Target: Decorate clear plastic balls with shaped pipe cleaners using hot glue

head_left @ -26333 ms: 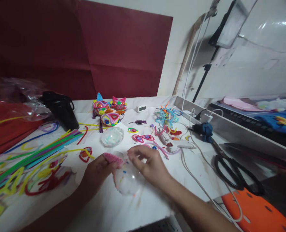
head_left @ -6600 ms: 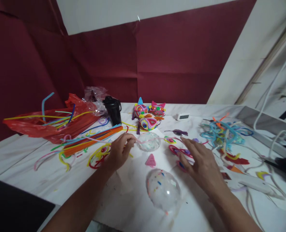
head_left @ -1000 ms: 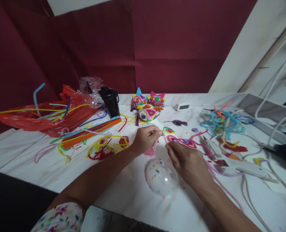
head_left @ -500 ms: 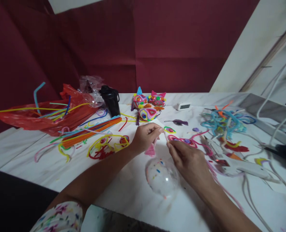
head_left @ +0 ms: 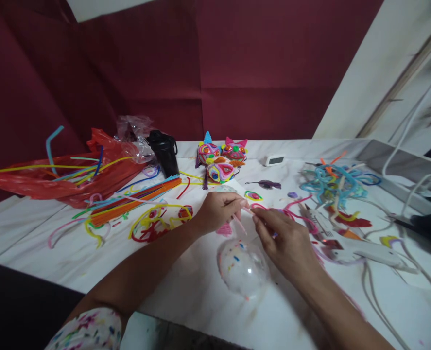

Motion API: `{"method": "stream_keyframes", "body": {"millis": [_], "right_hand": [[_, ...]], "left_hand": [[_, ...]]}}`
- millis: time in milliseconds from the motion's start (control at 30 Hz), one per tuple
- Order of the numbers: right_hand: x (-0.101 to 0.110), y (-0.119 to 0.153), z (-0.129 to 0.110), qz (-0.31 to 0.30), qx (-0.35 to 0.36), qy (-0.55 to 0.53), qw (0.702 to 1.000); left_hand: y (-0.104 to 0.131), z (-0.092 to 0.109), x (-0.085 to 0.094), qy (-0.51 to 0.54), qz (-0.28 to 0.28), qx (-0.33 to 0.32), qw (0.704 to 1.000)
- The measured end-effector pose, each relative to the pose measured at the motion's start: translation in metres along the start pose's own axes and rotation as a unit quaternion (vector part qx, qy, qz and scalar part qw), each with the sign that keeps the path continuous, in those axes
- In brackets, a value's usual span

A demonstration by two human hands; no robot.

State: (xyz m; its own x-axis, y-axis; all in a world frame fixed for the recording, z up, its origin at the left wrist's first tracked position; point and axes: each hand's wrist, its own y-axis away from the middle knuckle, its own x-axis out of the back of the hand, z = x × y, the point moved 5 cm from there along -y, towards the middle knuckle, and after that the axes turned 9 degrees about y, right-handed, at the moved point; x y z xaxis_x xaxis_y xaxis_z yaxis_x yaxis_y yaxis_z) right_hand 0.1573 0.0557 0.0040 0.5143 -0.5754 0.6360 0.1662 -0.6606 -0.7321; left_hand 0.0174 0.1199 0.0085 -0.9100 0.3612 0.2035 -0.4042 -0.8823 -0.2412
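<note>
Between both hands is a light pink pipe cleaner (head_left: 240,224), its loose end hanging down from the fingers. My left hand (head_left: 218,211) pinches it with thumb and forefinger. Close beside, my right hand (head_left: 286,238) has its fingertips closed on the other part of the strand. Below the hands rests a clear plastic dome (head_left: 243,270) with small coloured specks on it. A pink triangular piece (head_left: 223,229) lies under the left hand, partly covered. Just beyond the fingers is a small eye-shaped piece (head_left: 253,196) in green, yellow and pink.
Orange pipe cleaners (head_left: 137,201) and a red plastic bag (head_left: 73,182) lie left, near a black bottle (head_left: 166,155). Colourful decorated figures (head_left: 220,171) stand behind. To the right are a blue pipe-cleaner tangle (head_left: 322,182), a white glue gun (head_left: 370,252) and cables.
My hands have drawn closer together around the pink pipe cleaner, and its end now slants down between them. The view has shifted slightly.
</note>
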Motion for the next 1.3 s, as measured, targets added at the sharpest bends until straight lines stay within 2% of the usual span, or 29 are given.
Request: {"method": "stream_keyframes", "body": {"millis": [133,367,500,667,733,833,967,1033,1133,1300], "right_hand": [[-0.001,0.0,0.004,-0.009,0.005,0.032,0.999],[0.0,0.0,0.006,-0.022,0.003,0.071,0.997],[0.0,0.001,0.006,-0.041,-0.034,0.038,0.998],[0.005,0.001,0.01,0.004,-0.111,-0.012,0.994],[0.004,0.0,0.011,0.004,-0.114,-0.043,0.993],[0.003,-0.002,0.011,-0.002,-0.076,-0.047,0.996],[0.009,-0.004,0.007,0.028,-0.022,0.034,0.999],[0.01,-0.005,0.004,0.018,-0.018,0.072,0.997],[0.009,-0.007,0.003,-0.009,-0.043,0.061,0.997],[0.007,-0.011,0.006,-0.023,-0.181,-0.074,0.98]], "left_hand": [[0.002,0.012,0.002,-0.109,0.014,-0.079,0.991],[0.004,0.02,0.0,-0.208,0.017,-0.187,0.96],[0.007,0.02,-0.004,-0.268,0.03,-0.238,0.933],[0.013,0.026,-0.009,-0.294,0.062,-0.289,0.909],[0.014,0.029,-0.008,-0.289,0.073,-0.298,0.907],[0.014,0.033,-0.004,-0.291,0.083,-0.296,0.906],[0.013,0.034,0.001,-0.296,0.092,-0.273,0.911],[0.014,0.033,0.0,-0.292,0.088,-0.267,0.914],[0.014,0.032,-0.002,-0.292,0.09,-0.261,0.916],[0.017,0.035,-0.001,-0.306,0.121,-0.281,0.902]]}}
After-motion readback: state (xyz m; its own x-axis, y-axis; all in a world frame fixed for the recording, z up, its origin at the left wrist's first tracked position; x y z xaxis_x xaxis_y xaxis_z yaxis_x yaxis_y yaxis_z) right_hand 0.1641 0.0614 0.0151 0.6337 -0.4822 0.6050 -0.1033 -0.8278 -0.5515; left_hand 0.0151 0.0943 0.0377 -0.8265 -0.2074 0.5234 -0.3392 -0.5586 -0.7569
